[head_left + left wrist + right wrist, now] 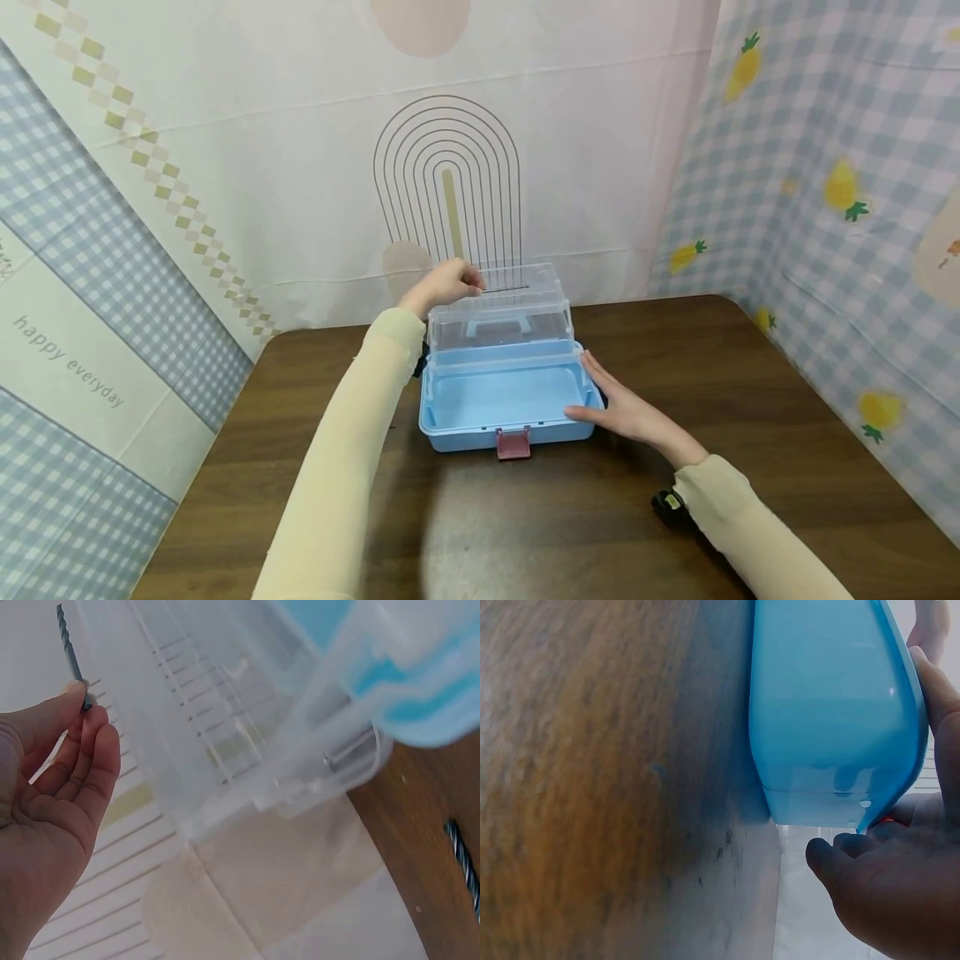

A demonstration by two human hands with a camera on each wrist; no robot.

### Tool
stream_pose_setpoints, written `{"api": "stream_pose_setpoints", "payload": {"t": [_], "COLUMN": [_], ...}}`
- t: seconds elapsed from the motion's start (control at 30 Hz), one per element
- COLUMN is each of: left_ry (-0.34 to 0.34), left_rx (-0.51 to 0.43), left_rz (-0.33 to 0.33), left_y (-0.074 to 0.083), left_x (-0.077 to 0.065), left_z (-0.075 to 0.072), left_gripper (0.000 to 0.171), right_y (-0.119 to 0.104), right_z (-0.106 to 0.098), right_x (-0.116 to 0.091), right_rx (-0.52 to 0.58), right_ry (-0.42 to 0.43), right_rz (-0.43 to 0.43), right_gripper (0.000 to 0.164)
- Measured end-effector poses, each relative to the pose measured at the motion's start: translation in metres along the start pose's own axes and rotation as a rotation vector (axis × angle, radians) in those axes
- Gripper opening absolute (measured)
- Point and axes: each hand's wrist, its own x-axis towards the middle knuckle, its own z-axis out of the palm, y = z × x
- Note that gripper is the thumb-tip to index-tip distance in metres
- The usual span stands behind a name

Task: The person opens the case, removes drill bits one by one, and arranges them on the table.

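My left hand (450, 282) pinches a dark twist drill bit (506, 289) between thumb and fingertips, above the raised clear upper part (502, 323) of a toolbox. In the left wrist view the drill bit (69, 652) points up from the fingertips, with its spiral end free. The blue toolbox base (510, 400) stands on the table, its pink latch (513, 444) hanging down at the front. My right hand (630, 410) holds the base's right end, thumb over the rim. Seen from the right wrist, its fingers (832, 862) bend near the blue corner.
Another drill bit (463, 862) lies on the brown wooden table (510, 525), beside the toolbox in the left wrist view. A printed cloth (315, 167) hangs behind the table, and a checked cloth (810, 250) hangs along the right side.
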Motion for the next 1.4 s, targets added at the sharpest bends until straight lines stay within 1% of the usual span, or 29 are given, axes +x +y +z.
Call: {"api": "stream_pose_setpoints", "payload": {"t": [0.13,0.33,0.5,0.6,0.73,0.93,1.1,1.2,1.4], "left_ry": [0.011,0.057,0.112,0.129,0.141,0.181,0.197,0.191,0.175], "left_rx": [0.018,0.037,0.054,0.046,0.042,0.017,0.011,0.013,0.016], "left_rz": [-0.02,-0.047,-0.017,-0.014,-0.05,-0.079,-0.104,-0.122,-0.134], "left_y": [-0.004,-0.015,-0.028,-0.036,-0.043,-0.053,-0.061,-0.064,-0.068], "left_x": [-0.01,-0.025,-0.04,-0.049,-0.062,-0.083,-0.098,-0.106,-0.122], "left_z": [-0.012,-0.032,-0.048,-0.056,-0.067,-0.084,-0.092,-0.094,-0.094], "left_gripper": [0.021,0.019,0.012,0.01,0.014,0.018,0.018,0.018,0.021], "right_y": [0.002,0.002,0.001,0.002,0.002,0.002,-0.001,-0.002,0.0], "right_z": [-0.001,-0.003,-0.002,-0.001,-0.001,0.0,-0.001,-0.001,-0.001], "right_x": [0.001,0.001,0.002,0.001,0.0,0.001,0.001,0.001,0.0], "right_rx": [-0.001,-0.006,-0.007,-0.007,-0.007,0.0,-0.001,-0.001,-0.011], "right_ry": [0.002,0.004,0.003,0.002,0.001,-0.008,-0.013,-0.014,-0.013], "right_rz": [0.006,0.016,0.012,0.007,0.003,0.004,0.003,-0.001,0.002], "right_gripper": [0.105,0.105,0.106,0.105,0.104,0.104,0.104,0.104,0.104]}}
